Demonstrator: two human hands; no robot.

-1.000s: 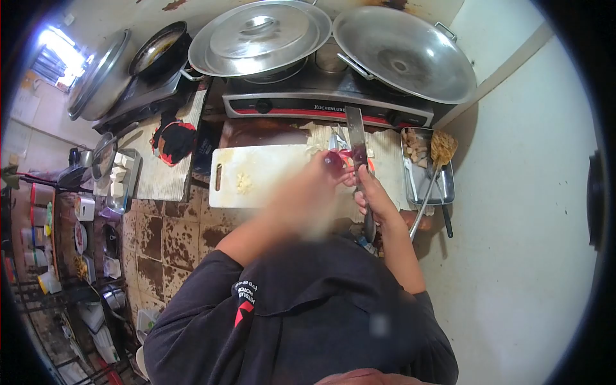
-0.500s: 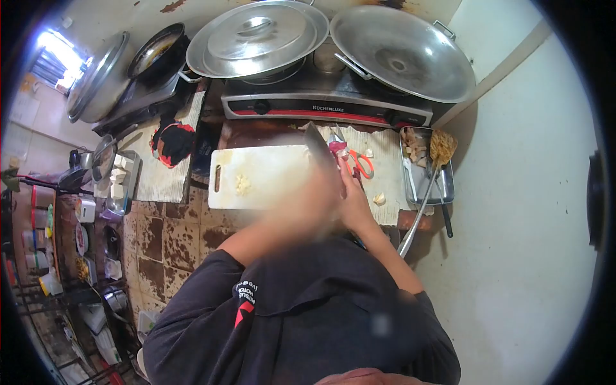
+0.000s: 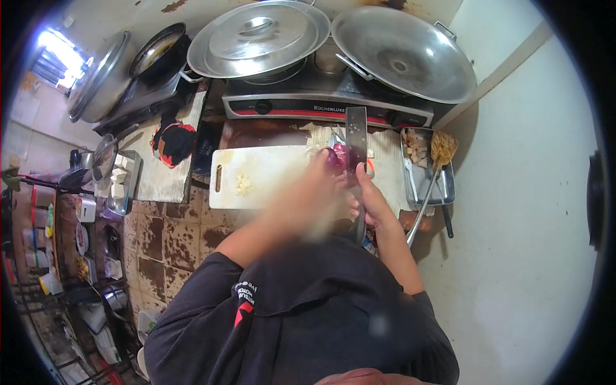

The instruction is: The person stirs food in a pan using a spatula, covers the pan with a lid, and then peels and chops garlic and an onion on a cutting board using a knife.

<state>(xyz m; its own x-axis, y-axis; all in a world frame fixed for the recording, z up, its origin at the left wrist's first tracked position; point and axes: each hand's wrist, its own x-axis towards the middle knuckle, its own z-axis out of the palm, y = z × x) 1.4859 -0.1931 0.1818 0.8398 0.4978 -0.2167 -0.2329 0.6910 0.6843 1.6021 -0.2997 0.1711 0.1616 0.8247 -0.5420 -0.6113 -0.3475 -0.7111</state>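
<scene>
My right hand [image 3: 375, 200] is closed around a cleaver [image 3: 357, 138], whose broad blade stands almost upright, pointing toward the stove. Beside the blade, my blurred left hand [image 3: 324, 176] pinches a dark purple onion [image 3: 332, 159]. More red-purple onion [image 3: 340, 150] shows just behind, partly covered by the blade and fingers. Both hands are over the right end of a white cutting board [image 3: 260, 157], where a small heap of chopped pale garlic [image 3: 244, 185] lies on the left half. Orange-handled scissors [image 3: 370, 168] lie to the right, mostly hidden by the cleaver and my right hand.
A two-burner stove [image 3: 289, 106] carries a lidded pan [image 3: 256, 45] and a wide wok [image 3: 404, 58]. On the right, a metal tray [image 3: 447, 186] holds food pieces and utensils, with a long-handled skimmer [image 3: 443, 149] across it. Tofu blocks [image 3: 118, 176] sit at left.
The cleaver has swung from a leftward tilt to nearly upright and shifted right. My right hand has moved slightly right and down. The purple onion now shows in my left fingers.
</scene>
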